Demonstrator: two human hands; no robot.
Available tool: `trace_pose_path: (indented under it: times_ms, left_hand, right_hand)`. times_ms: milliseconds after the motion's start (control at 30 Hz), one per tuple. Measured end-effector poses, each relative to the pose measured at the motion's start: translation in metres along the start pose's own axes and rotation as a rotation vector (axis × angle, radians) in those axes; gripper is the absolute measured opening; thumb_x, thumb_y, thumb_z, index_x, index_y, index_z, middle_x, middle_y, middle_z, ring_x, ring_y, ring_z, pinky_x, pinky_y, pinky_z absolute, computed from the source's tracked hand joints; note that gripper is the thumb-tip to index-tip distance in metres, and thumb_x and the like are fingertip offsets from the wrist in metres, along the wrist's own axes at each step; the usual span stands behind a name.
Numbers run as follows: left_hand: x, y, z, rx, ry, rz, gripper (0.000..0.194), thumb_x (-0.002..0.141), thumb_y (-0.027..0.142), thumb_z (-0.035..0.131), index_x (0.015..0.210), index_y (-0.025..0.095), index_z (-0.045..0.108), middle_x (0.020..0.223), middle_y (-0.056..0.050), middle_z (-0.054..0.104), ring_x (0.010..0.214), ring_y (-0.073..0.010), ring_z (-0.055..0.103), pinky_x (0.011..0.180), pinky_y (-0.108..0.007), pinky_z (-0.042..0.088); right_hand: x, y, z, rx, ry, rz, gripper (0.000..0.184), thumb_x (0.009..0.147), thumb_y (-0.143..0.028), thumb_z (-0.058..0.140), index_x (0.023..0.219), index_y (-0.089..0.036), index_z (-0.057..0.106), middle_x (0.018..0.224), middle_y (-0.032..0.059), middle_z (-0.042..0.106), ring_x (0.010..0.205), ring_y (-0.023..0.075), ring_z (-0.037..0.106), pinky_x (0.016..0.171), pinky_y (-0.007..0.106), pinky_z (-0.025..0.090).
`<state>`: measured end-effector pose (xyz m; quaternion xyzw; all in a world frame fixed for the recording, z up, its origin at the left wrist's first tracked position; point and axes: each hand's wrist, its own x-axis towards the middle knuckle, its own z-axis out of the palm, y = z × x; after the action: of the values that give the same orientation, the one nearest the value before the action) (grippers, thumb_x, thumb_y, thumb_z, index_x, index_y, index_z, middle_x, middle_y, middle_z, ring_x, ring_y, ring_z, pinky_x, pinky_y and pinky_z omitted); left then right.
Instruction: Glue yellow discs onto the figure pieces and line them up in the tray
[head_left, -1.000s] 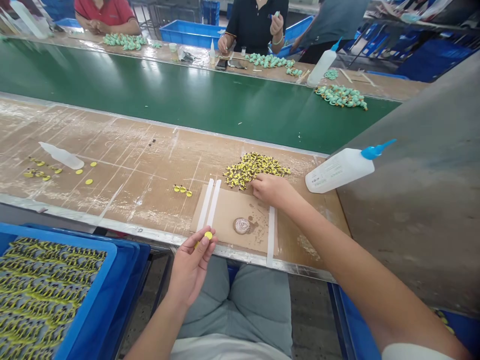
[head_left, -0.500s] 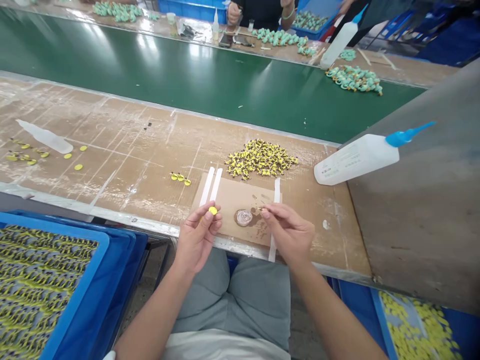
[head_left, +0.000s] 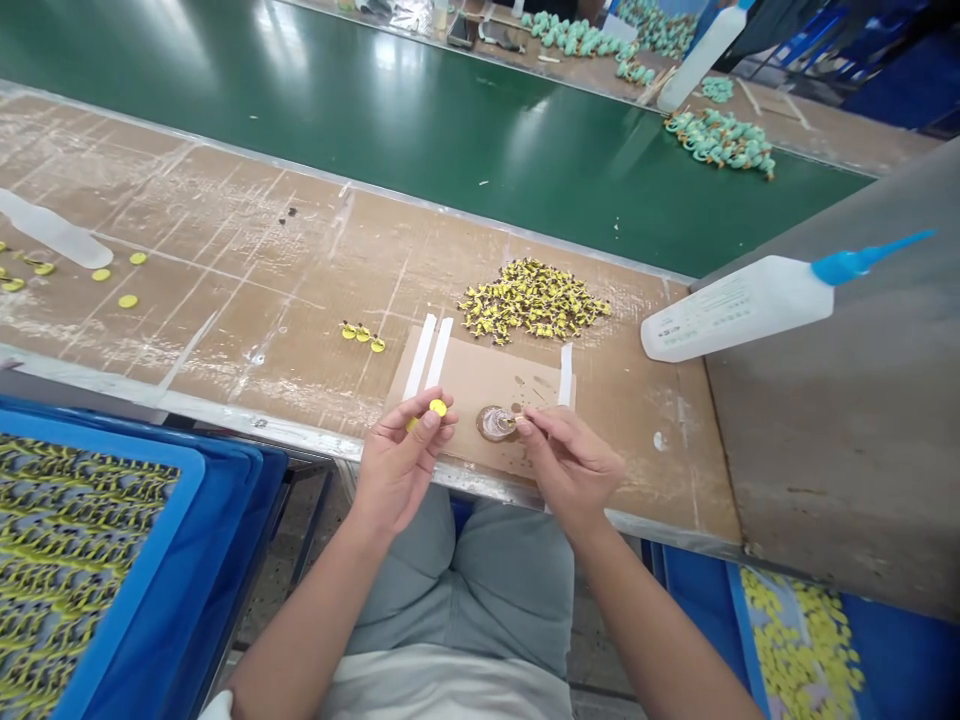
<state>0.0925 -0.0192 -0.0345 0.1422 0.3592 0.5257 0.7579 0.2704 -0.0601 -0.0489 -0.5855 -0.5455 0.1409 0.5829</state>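
Over cardboard (head_left: 465, 380), left hand (head_left: 401, 460) pinches a yellow disc (head_left: 438, 407), right hand (head_left: 574, 465) a tiny piece (head_left: 516, 420) beside a brown puddle (head_left: 495, 423)

the right hand (head_left: 571, 468) has moved off the yellow pile (head_left: 534, 300) and now pinches just above the round glue patch (head_left: 495, 423).

Cardboard sheet (head_left: 480, 385) on the desk (head_left: 225, 290); heap of small parts (head_left: 532, 300) behind it; squeeze bottle (head_left: 735, 310) at right; crate (head_left: 139, 590) at left; conveyor belt (head_left: 375, 130) beyond the desk.

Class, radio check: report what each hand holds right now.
Left hand holding yellow disc. Right hand pinching small item beside glossy brown blob on cardboard sheet.
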Motion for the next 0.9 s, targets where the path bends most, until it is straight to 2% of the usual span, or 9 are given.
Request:
trace_pose_path:
  times_ms: [233, 533, 733, 900]
  left_hand:
    - [-0.001, -0.001, 0.0, 0.008, -0.004, -0.001, 0.027, 0.071, 0.018, 0.082, 0.097, 0.015, 0.077, 0.097, -0.007, 0.077, 0.081, -0.0124, 0.072, 0.079, -0.018, 0.057]
    - [-0.001, 0.0, -0.001, 0.009, -0.022, -0.009, 0.026, 0.073, 0.016, 0.081, 0.099, 0.015, 0.077, 0.097, -0.006, 0.077, 0.084, -0.0109, 0.072, 0.08, -0.016, 0.056]
    - [-0.002, 0.001, -0.002, 0.015, -0.045, -0.012, 0.023, 0.076, 0.014, 0.078, 0.1, 0.016, 0.077, 0.1, -0.005, 0.076, 0.088, -0.0103, 0.072, 0.084, -0.015, 0.056]
    - [-0.002, 0.0, -0.001, 0.01, -0.055, -0.009, 0.023, 0.077, 0.013, 0.077, 0.099, 0.016, 0.077, 0.099, -0.004, 0.076, 0.087, -0.0104, 0.072, 0.082, -0.014, 0.057]
  right_hand:
    - [0.0, 0.003, -0.001, -0.071, -0.053, -0.047, 0.018, 0.081, -0.02, 0.072, 0.096, -0.028, 0.075, 0.087, 0.0043, 0.075, 0.077, 0.0201, 0.07, 0.07, 0.037, 0.058]
    - [0.002, 0.0, 0.001, -0.06, -0.062, -0.109, 0.021, 0.08, -0.015, 0.072, 0.097, -0.027, 0.075, 0.085, 0.0037, 0.075, 0.075, 0.0185, 0.069, 0.068, 0.034, 0.057]
    - [0.005, 0.001, -0.006, -0.072, -0.034, -0.211, 0.037, 0.08, -0.007, 0.07, 0.109, -0.03, 0.072, 0.092, 0.0036, 0.073, 0.078, 0.0174, 0.067, 0.068, 0.034, 0.056]
    - [0.008, 0.003, -0.012, -0.126, -0.116, -0.283, 0.047, 0.079, -0.004, 0.069, 0.117, -0.032, 0.069, 0.094, 0.005, 0.071, 0.082, 0.0187, 0.066, 0.068, 0.035, 0.056]
